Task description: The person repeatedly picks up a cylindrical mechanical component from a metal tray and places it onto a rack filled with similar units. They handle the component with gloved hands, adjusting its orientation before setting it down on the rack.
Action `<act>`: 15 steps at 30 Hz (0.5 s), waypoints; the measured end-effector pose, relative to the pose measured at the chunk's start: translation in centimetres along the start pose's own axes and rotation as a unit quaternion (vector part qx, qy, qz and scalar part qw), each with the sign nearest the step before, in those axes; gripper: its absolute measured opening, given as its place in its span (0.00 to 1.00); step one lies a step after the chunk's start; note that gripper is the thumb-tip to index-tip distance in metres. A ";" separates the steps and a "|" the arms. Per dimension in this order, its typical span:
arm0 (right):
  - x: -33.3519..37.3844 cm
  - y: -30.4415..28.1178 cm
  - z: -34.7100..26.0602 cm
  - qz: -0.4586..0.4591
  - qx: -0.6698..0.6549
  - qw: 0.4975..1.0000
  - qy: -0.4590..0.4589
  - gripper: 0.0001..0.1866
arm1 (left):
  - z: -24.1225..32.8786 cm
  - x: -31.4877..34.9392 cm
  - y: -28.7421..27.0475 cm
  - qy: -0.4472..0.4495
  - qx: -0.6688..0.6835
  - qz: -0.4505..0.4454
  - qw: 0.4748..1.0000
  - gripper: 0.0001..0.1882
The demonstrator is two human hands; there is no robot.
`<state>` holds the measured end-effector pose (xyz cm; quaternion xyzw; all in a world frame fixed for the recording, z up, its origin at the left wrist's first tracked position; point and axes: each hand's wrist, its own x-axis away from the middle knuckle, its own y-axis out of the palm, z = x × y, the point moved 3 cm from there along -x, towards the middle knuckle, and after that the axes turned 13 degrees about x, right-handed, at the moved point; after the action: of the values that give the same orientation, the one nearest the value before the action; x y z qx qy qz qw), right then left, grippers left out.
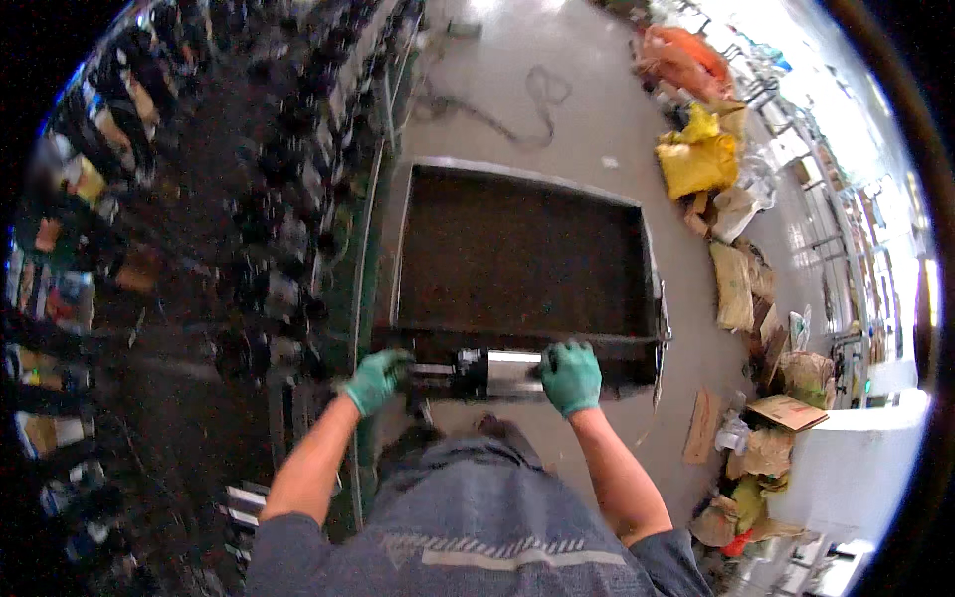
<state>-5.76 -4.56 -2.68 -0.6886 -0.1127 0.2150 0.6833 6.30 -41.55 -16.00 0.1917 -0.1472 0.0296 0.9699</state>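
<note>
A metal cylinder with a thinner rod (pixel 513 372) lies level across the front of me, silver in its wide part and black about its middle. My left hand (pixel 374 382), in a green work glove with dark fingertips, is closed around the rod end. Gloved the same way, my right hand (pixel 572 378) is closed over the wide right end. The cylinder is over the near edge of a large dark metal bin (pixel 517 249) with a pale rim. My fingers hide both ends of the cylinder.
Dark machinery or racked parts (pixel 288 199) run along my left, with a green rail (pixel 366 259) beside the bin. A loose cable (pixel 527 124) lies on the grey floor beyond. Yellow sacks (pixel 696 164), an orange bag (pixel 686 62) and flattened cardboard (pixel 701 426) line the right side.
</note>
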 end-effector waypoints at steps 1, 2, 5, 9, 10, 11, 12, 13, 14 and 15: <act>-0.3 -1.8 -0.5 0.018 -0.034 0.998 0.048 0.09 | 1.8 -0.4 1.3 0.055 -0.160 -0.033 0.985 0.15; 0.1 -2.2 -0.2 0.019 -0.040 0.997 0.068 0.08 | 4.1 -0.6 3.0 0.120 -0.313 -0.049 0.941 0.13; 0.7 -1.2 0.4 0.032 -0.034 0.997 0.069 0.07 | 1.5 -3.0 3.2 -0.099 -0.319 0.062 0.941 0.19; -0.4 -1.2 -0.4 0.019 -0.036 0.996 0.085 0.08 | 0.2 -2.8 1.4 -0.195 -0.143 0.082 0.967 0.20; 0.1 -1.0 -0.3 0.015 -0.033 0.995 0.098 0.08 | 1.2 -1.9 1.9 -0.102 -0.230 0.069 0.965 0.20; 0.1 -0.7 0.0 0.006 -0.024 0.996 0.084 0.09 | 2.4 -1.1 2.4 -0.006 -0.312 0.055 0.948 0.20; 0.2 -0.5 0.1 0.010 -0.020 0.996 0.087 0.09 | 4.1 -0.2 3.2 0.060 -0.364 0.000 0.929 0.20; 0.4 -0.3 0.1 0.013 -0.017 0.996 0.090 0.09 | 6.0 0.8 3.9 0.123 -0.413 -0.055 0.901 0.20; 0.7 -0.4 0.0 0.014 -0.014 0.996 0.091 0.09 | 7.0 1.6 4.1 0.186 -0.455 -0.108 0.864 0.20; 0.6 -0.7 -0.2 0.000 -0.013 0.995 0.095 0.10 | 6.8 1.5 3.8 0.213 -0.502 -0.132 0.827 0.23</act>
<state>-5.00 -4.46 -2.09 -0.7147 -0.0500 0.1477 0.6819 5.46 -40.62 -8.20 -0.3156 0.0956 -0.1365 0.9341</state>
